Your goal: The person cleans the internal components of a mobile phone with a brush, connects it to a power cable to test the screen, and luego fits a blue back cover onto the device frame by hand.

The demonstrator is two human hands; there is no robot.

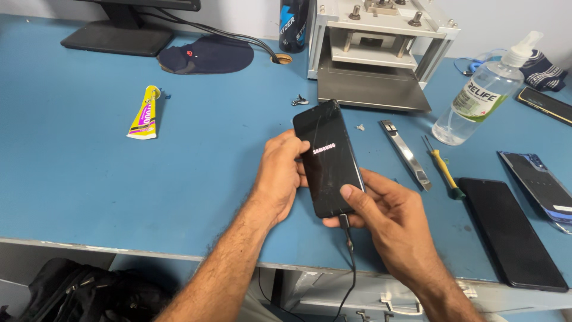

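Observation:
A black smartphone (pixel 326 156) with a cracked, lit screen is held over the blue table (pixel 119 179). My left hand (pixel 279 176) grips its left edge, fingers wrapped behind it. My right hand (pixel 390 217) supports the lower right corner, thumb resting on the glass. A black cable (pixel 350 250) is plugged into the phone's bottom end and hangs down past the table's front edge.
Metal tweezers (pixel 405 154) and a yellow-handled screwdriver (pixel 444 170) lie right of the phone. Further right are a black phone (pixel 512 232), a back cover (pixel 539 185) and a clear pump bottle (pixel 479 98). A metal press (pixel 375 53) stands behind; a yellow glue tube (pixel 145 113) lies left.

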